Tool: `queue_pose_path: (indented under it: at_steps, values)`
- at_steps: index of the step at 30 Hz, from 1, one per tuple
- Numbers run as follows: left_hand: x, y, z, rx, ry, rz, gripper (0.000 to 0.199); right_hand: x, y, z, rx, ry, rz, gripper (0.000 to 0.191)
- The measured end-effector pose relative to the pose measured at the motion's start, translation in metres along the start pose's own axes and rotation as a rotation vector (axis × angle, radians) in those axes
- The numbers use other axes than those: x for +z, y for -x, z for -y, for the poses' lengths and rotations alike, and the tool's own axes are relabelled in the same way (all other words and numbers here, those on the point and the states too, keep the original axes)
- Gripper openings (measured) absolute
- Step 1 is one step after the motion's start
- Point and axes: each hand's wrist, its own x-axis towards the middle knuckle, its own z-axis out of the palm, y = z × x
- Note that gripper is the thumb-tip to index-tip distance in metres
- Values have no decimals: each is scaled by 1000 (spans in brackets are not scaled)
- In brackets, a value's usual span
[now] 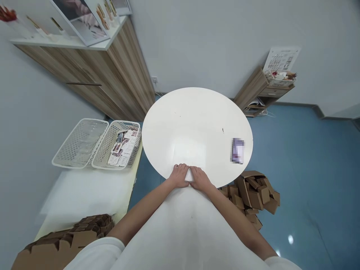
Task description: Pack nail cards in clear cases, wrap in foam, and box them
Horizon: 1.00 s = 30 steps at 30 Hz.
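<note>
Both hands rest at the near edge of a round white table [194,108]. My left hand [179,175] lies on the tabletop, fingers forward and thumb toward the middle. Beside it my right hand [199,178] lies the same way. The fingertips and thumbs of the two hands come close together, with a small patch of white tabletop between them. Neither hand holds anything that I can see. To the right on the table lies a purple and white item [237,150], blurred into blocks, so its kind does not show.
At left, a white basket [97,159] with printed cards [120,150] stands beside another basket [60,163] of clear items. Flattened cardboard [56,247] lies lower left. Cardboard boxes [255,195] sit on the floor at right. A wooden cabinet [123,67] and small shelf [250,88] stand behind.
</note>
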Motion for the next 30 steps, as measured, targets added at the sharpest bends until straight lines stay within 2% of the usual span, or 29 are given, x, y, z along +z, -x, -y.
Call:
queue_pose_path:
  at_steps: [4,8,15,20,25,30]
  values:
    - [2,8,3,52,-10,38,59,-2,8,7,29,-9,18,52]
    - [1,6,5,27,3,40,56,-6,5,12,116,-19,66,43]
    - [-7,-9,13,-39,76,73,35,-20,-10,6,128,59,50,32]
    - [-15,-21,28,-58,345,162,26,-34,-22,-1,61,90,110,29]
    - [-19,-23,52,-122,506,66,30,-44,-30,-9,44,52,94,31]
    - [-15,-22,72,-280,634,-50,17,-45,-39,-21,106,-20,73,32]
